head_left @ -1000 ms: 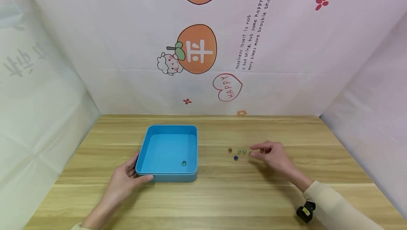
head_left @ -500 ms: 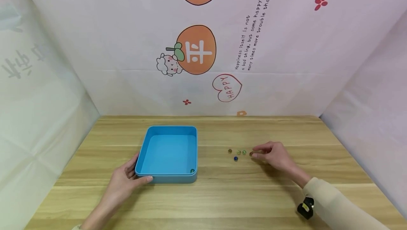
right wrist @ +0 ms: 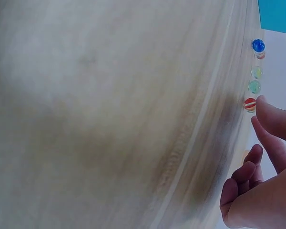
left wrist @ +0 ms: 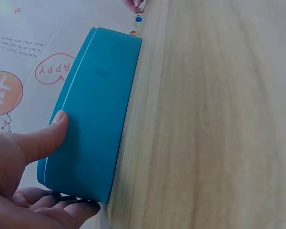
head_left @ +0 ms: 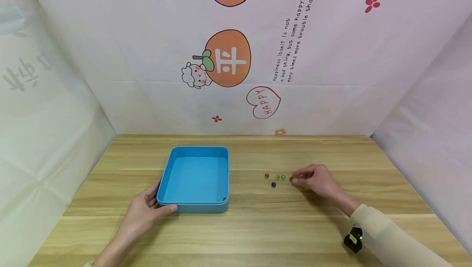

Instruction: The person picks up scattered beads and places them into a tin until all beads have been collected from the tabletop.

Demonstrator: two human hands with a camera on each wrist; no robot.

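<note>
Box: blue box (head_left: pixel 199 208) is sitting on the worktop (head_left: pixel 239 234), with a green marble (head_left: pixel 225 199) partly showing in its near right corner.
Left hand: left hand (head_left: pixel 141 209) is gripping the box at its near left corner, thumb pressing the near wall, fingers wrapping the left side.
Right hand: right hand (head_left: pixel 316 181) is reaching in well right of the box, thumb and index held narrow at the red marble (right wrist: pixel 250 105); can't tell if they're pinching it.
Loose marbles: all lying right of the box. Brown marble (head_left: pixel 267 176) is lying nearest it, then blue marble (head_left: pixel 273 185), two green marbles (head_left: pixel 283 177) side by side, red one farthest.
Backdrop: printed sheet (head_left: pixel 147 53) is hanging behind the box.
</note>
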